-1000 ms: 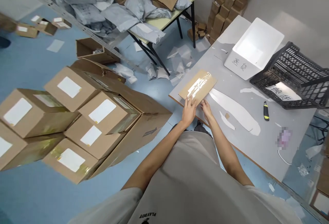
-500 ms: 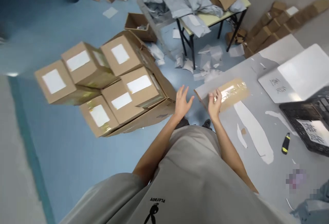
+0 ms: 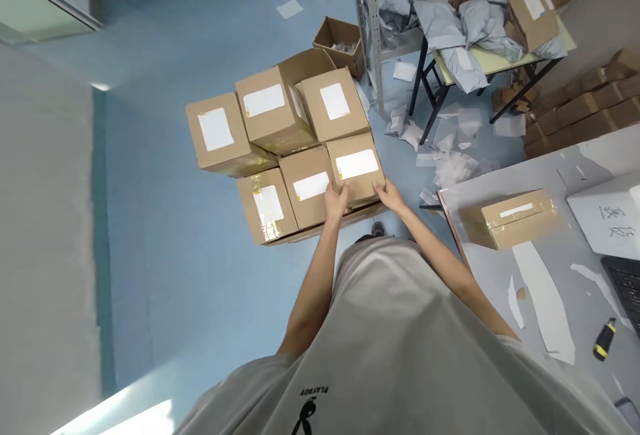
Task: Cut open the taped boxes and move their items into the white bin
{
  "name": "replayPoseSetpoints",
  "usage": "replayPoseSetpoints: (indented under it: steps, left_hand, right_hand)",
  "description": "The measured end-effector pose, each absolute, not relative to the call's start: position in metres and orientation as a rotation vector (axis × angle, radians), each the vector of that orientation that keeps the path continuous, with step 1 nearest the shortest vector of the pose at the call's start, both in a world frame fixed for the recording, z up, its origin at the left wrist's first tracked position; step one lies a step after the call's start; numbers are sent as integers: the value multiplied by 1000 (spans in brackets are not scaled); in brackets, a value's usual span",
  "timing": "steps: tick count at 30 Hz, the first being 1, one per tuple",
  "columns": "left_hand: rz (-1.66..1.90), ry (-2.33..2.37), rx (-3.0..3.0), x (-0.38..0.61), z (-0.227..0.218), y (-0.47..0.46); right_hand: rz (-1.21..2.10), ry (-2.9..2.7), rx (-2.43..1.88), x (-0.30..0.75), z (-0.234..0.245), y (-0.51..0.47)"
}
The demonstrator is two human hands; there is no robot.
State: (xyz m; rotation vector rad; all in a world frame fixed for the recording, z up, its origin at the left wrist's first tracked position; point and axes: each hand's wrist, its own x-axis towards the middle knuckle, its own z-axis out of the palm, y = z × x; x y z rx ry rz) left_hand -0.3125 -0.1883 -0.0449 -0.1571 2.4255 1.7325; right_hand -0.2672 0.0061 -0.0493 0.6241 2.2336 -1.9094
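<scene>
Both my hands are at the near right cardboard box (image 3: 356,182) of a group of labelled boxes. My left hand (image 3: 336,203) grips its near left corner, thumb on top, at the seam with the neighbouring cardboard box (image 3: 303,210). At the near right corner, my right hand (image 3: 391,196) holds on with its thumb on the top face and its other fingers partly hidden down the side. A white label (image 3: 357,164) lies on the top of the held box. These near boxes sit inside a larger open carton (image 3: 327,230), whose near edge shows below them.
On the grey table (image 3: 543,372) at the right are a taped cardboard box (image 3: 523,216), torn white paper (image 3: 545,298) and a black-and-yellow utility knife (image 3: 605,340). Grey mailing bags (image 3: 463,65) cover a yellow table behind. Loose paper (image 3: 455,167) litters the blue floor.
My view has turned left. My right hand has left the box on the table, and my left hand has come down from the air. Both now hold the near right box of the group.
</scene>
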Motion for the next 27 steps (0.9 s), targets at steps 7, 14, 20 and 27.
replayPoseSetpoints:
  steps: [7,14,20,27]
  left_hand:
    - [1783,2409,-31,-282,38,-156]
    - [1793,2101,898,-249,118,-27]
    - [1455,1854,1462,-149,143,101]
    - [792,1579,2124,-3,95,183]
  right_hand:
    - [-2217,2310,584,-230,17,29]
    - [-2306,2685,1226,-119,98,121]
    - [-2209,2681,2049,37,97,188]
    - [-2246,2013,2786,168,8,205]
